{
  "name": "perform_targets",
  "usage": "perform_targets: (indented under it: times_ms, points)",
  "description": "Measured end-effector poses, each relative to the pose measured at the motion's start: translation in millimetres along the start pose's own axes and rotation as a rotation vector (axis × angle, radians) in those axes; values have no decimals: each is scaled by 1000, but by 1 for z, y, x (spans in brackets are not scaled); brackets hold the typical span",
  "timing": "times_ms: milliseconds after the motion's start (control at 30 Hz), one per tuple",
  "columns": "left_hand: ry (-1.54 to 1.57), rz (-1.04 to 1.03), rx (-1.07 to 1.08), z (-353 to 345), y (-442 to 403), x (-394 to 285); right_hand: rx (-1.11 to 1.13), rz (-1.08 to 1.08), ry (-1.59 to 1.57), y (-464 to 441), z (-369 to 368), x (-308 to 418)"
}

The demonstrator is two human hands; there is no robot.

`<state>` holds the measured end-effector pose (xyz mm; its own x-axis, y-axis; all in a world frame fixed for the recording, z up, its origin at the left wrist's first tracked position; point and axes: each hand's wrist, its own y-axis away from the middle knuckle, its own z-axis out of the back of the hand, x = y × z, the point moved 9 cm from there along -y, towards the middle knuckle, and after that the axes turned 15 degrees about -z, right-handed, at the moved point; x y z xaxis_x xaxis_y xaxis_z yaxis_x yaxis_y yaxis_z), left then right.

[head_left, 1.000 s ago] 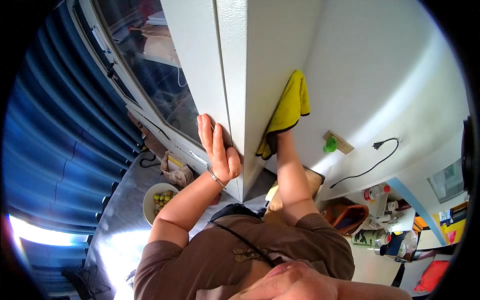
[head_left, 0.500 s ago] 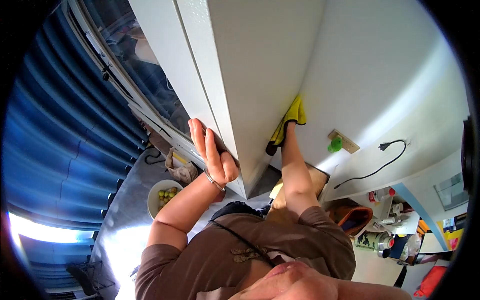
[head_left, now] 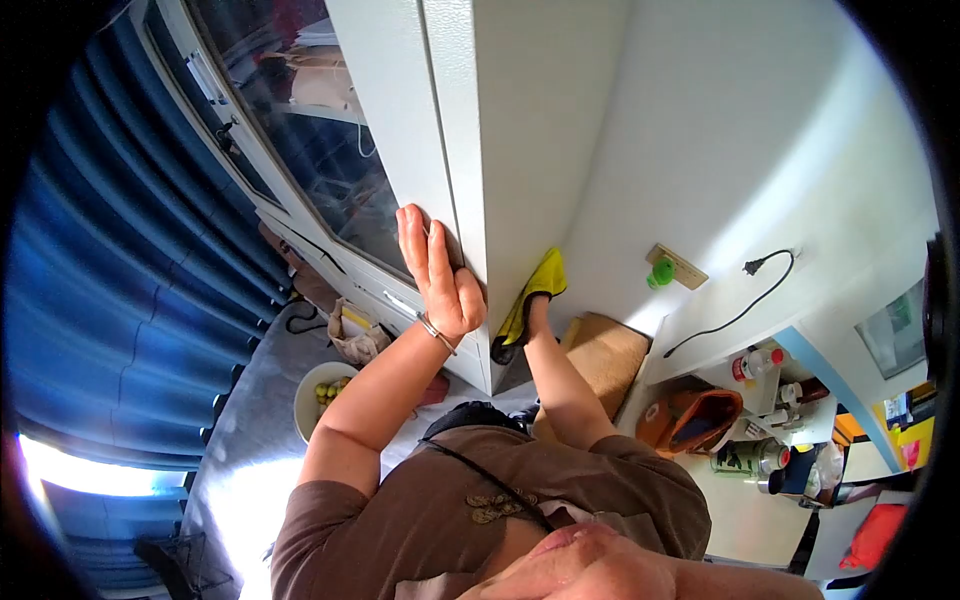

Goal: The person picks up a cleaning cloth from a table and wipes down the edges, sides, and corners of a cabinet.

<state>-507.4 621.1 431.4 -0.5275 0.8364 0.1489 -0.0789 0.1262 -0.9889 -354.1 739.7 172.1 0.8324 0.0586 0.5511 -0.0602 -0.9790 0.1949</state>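
Observation:
My left hand [head_left: 445, 280] lies with its fingers stretched out against the front edge of a white cabinet [head_left: 455, 130], beside its glass door. A bracelet circles that wrist. Around the corner, my right hand [head_left: 538, 305] presses a yellow cloth [head_left: 545, 277] with a dark border against the cabinet's side panel, low down. The cloth covers most of that hand, so its fingers are hidden.
A bowl of green fruit [head_left: 302, 400] and a cloth bag [head_left: 357, 335] stand at lower left. Blue curtains [head_left: 120, 300] hang at left. Right are a socket [head_left: 680, 266], a black plug cable [head_left: 735, 325], a cardboard box [head_left: 605, 360], a brown bag [head_left: 670, 418] and shelves with bottles.
My right hand has moved down the cabinet's side with the yellow cloth, closer to my body. My left hand has stayed at the cabinet's front edge, while the view has shifted slightly.

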Motion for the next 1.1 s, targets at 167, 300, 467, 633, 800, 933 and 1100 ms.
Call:
perform_targets:
  times_ms: [167,300,467,633,800,933,1100]
  points:
    - [-7,-10,14,-2,-1,1,-22,226,251,34,-19,1]
    - [6,-1,8,0,-3,-1,-69,507,580,57,-41,15]
    - [-2,17,30,0,-5,-1,-124,879,956,98,-82,28]
    - [23,40,46,1,-5,0,-32,962,1112,146,-158,54]
    - [36,45,49,0,-1,5,187,1149,1403,162,-196,57]
    - [28,17,44,0,-2,3,96,1206,1613,110,-185,52]
    - [15,0,45,-2,1,3,203,594,691,43,-138,92]
